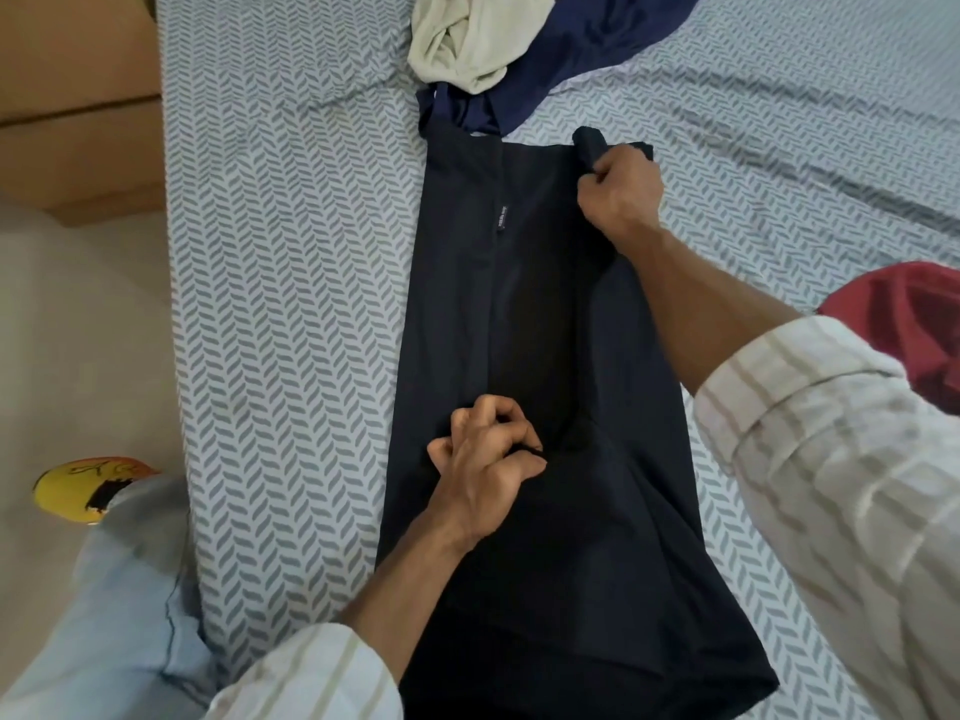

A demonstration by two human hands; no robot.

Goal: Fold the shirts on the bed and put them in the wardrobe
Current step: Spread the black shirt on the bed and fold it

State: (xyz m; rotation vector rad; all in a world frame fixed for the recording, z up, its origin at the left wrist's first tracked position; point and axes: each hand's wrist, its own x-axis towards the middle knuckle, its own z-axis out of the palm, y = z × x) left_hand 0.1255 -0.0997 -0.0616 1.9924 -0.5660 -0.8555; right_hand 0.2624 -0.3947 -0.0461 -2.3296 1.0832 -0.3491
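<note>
Head view, one frame. Black shirt (524,356) lies lengthwise down the centre of the frame on the patterned bed sheet (291,252), folded into a long narrow panel, small label visible near its upper middle.

Right hand (621,194), upper right of centre: fingers curled, gripping a bunched fold at the shirt's far right corner.

Left hand (488,462), lower centre: fingers curled tight, apparently pinching the fabric; the dark cloth hides the exact grip.

Top of frame: cream garment (462,39) crumpled on a navy garment (566,49), which touches the black shirt's far edge.

Right edge: red cloth (909,324) beside the striped sleeve (831,459).

Lower left: yellow shoe (83,491) on the floor.
</note>
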